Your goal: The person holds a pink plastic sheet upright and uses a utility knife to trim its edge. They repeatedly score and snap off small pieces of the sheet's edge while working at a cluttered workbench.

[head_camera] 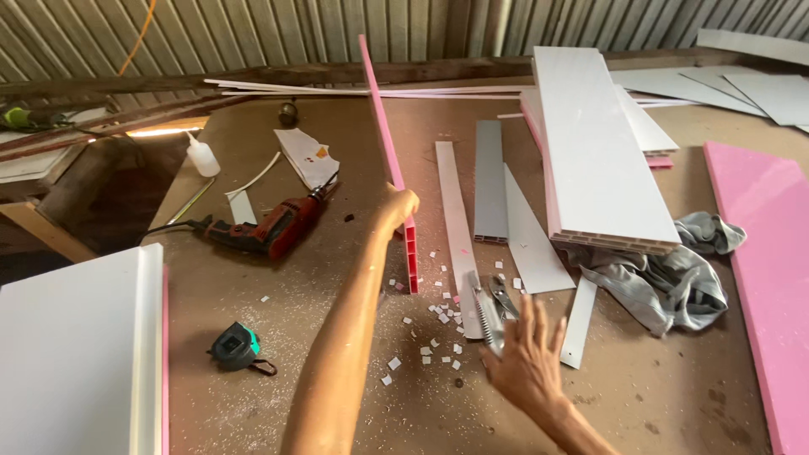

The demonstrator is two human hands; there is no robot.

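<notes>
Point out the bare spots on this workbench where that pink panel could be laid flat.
Bare board lies between the red drill and the pink panel, and right of the right hand, below the grey cloth. Around the saw and white chips it is crowded.

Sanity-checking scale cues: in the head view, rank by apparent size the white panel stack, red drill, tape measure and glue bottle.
1. white panel stack, largest by far.
2. red drill.
3. tape measure.
4. glue bottle.
The last two look close, and the tape measure sits nearer the camera, so their order is unsure.
</notes>
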